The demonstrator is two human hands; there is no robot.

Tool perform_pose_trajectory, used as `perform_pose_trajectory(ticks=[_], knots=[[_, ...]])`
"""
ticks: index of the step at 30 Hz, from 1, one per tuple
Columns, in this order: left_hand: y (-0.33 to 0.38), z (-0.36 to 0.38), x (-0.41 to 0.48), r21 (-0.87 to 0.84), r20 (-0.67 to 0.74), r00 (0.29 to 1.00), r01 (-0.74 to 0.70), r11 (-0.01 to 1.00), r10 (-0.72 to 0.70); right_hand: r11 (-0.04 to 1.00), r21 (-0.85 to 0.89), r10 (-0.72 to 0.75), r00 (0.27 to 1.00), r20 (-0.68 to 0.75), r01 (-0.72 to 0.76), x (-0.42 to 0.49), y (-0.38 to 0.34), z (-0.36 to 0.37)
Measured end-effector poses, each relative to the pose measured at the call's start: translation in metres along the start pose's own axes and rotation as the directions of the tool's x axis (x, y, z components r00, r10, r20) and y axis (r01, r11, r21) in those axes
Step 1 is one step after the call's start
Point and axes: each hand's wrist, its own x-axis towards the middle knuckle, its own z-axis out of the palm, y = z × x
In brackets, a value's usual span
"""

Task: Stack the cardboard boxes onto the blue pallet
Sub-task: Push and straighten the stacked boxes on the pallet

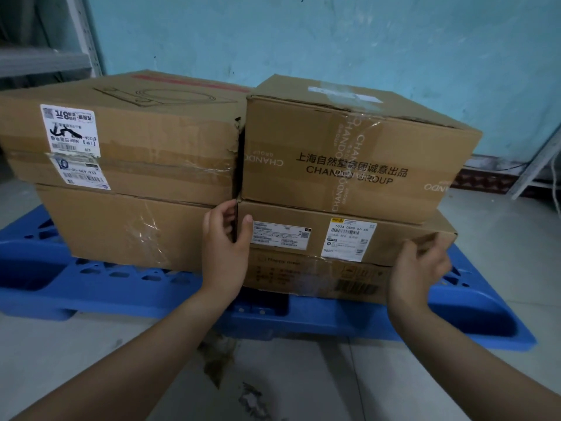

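head view, and we're looking down at a blue pallet [91,287] on a pale tiled floor [76,360], already carrying four cardboard boxes in two stacks side by side. on the left, a big lower box [127,229] with a wide top box [136,141] over it, white shipping labels [70,130] stuck upside down on its front. on the right, the chando box [358,159] sits on top, printed tape crossing it, and it overhangs a flatter bottom box [318,256] with two white labels on its face. the two stacks stand just beside each other, only a narrow dark gap between them.

both bare hands are on that bottom right box. the left hand [224,244] is at its left corner, fingers [218,214] slipped into the gap between the stacks, thumb pressed on the front face, so it's grasping the corner. the right hand [416,268] is over at the box's right front corner, fingers curled round the edge, gripping it too. the box rests on the pallet's near right part, its front edge close to the pallet's front rim.

behind it all, a teal wall [334,41], scuffed in places. a grey metal rack [45,59] shows at upper left, and a white frame leg [534,165] leans in at far right.
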Motion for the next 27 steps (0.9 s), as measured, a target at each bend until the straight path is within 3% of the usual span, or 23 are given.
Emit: perform_pose_trajectory(ticks=[10, 15, 23, 27], knots=[[0.010, -0.003, 0.000, 0.019, -0.018, 0.999, -0.046, 0.999, 0.046, 1.000, -0.015, 0.000, 0.997, 0.074, 0.001, -0.015, -0.007, -0.002], [0.010, -0.004, -0.001, 0.016, 0.000, 1.000, -0.011, 1.000, 0.011, 0.997, -0.069, 0.022, 0.996, -0.091, -0.029, 0.002, -0.005, -0.008], [0.009, -0.002, -0.004, -0.007, 0.022, 0.999, 0.034, 0.999, -0.034, 0.993, -0.105, 0.047, 0.997, -0.062, -0.053, 0.009, -0.002, -0.017], [0.020, -0.001, -0.003, -0.032, -0.034, 0.999, -0.001, 0.999, 0.000, 0.979, -0.127, -0.162, 0.987, -0.018, 0.158, -0.003, -0.013, -0.018]])
